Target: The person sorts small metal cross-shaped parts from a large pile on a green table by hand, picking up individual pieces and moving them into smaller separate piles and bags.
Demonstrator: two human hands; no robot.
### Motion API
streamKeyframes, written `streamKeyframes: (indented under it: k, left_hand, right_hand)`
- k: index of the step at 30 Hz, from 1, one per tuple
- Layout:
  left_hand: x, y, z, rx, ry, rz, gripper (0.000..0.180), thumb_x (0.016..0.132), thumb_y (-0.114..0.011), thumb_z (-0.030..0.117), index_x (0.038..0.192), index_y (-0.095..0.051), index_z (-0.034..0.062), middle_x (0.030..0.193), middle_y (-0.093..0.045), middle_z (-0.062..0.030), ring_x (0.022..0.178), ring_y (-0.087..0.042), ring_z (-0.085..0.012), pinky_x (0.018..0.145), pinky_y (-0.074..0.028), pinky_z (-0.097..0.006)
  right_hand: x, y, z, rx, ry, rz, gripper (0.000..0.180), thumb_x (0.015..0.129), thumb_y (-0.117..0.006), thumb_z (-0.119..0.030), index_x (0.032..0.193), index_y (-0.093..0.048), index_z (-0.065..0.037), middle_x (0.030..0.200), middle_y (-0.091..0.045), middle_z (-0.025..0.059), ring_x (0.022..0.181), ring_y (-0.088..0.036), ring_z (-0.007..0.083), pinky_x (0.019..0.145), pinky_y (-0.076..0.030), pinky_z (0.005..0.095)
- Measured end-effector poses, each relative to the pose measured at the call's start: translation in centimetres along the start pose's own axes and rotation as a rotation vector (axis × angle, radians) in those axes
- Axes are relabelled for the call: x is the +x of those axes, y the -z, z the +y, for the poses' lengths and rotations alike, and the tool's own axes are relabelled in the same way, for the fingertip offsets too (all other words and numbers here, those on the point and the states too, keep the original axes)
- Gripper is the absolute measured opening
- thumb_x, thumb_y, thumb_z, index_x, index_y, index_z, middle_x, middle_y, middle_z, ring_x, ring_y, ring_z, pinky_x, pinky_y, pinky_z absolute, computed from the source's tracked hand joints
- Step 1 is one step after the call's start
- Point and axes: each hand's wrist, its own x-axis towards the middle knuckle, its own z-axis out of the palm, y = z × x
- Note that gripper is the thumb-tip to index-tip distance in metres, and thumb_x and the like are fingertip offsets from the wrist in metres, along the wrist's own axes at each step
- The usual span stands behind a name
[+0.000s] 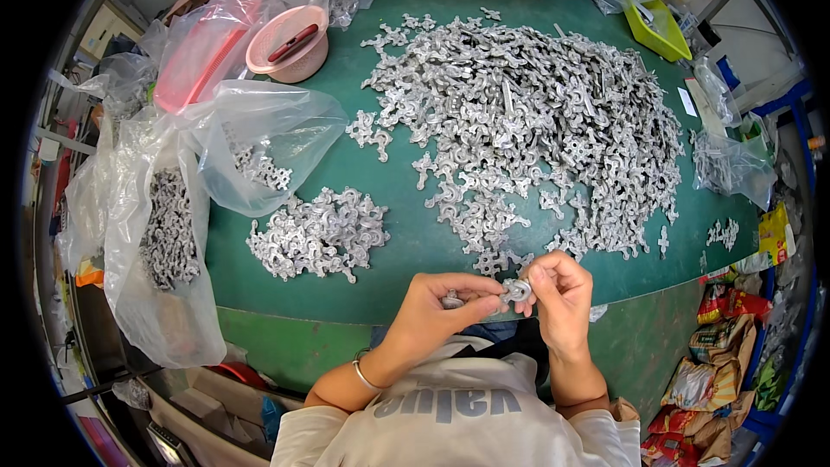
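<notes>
Pinching one small metal part (pixel 517 291) between both hands' grips, left hand (pixel 437 311), right hand (pixel 560 294), axis unclear

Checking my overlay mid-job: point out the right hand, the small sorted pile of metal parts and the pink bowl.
right hand (pixel 560 294), head view, on the knuckles.
small sorted pile (pixel 318 233), head view, on its middle.
pink bowl (pixel 303 65), head view, on its outer wall.
</notes>
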Motion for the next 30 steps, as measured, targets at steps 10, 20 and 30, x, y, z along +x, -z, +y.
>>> streamKeyframes:
  k: [10, 20, 30]
  left_hand:
    - [0.2, 0.7, -0.3, -0.339, 0.257, -0.105, 0.019, 0.081, -0.059, 0.005, 0.096, -0.06, -0.0055, 0.074, -0.062, -0.0115, 0.047, -0.034, -0.0029, 0.041, -0.024, -0.018]
    - [0.1, 0.1, 0.3, -0.372, 0.256, -0.116, 0.021, 0.084, -0.057, 0.013, 0.095, -0.061, -0.0042, 0.057, -0.044, 0.0037, 0.046, -0.028, -0.0018, 0.041, -0.018, -0.019]
    - [1.1, -1.1, -0.6, -0.603, 0.235, -0.095, 0.028, 0.092, -0.045, 0.027, 0.099, -0.054, 0.0015, 0.084, -0.053, -0.0039, 0.066, -0.05, -0.0087, 0.056, -0.042, -0.022]
  right_hand:
    - [0.3, -0.3, -0.5, 0.19, -0.097, -0.04, 0.012, 0.087, -0.05, -0.007, 0.079, -0.049, 0.001, 0.058, -0.055, 0.0078, 0.043, -0.051, 0.0124, 0.038, -0.037, 0.0206]
    - [0.4, -0.2, -0.7, 0.32, -0.164, -0.073, 0.013, 0.087, -0.049, -0.008, 0.078, -0.049, 0.0, 0.057, -0.055, 0.0086, 0.041, -0.051, 0.014, 0.036, -0.036, 0.0215]
    - [-0.3, -1.6, -0.2, -0.27, 0.112, -0.054, 0.004, 0.083, -0.056, -0.003, 0.081, -0.056, 0.001, 0.073, -0.055, 0.0044, 0.054, -0.046, 0.0076, 0.05, -0.035, 0.0178]
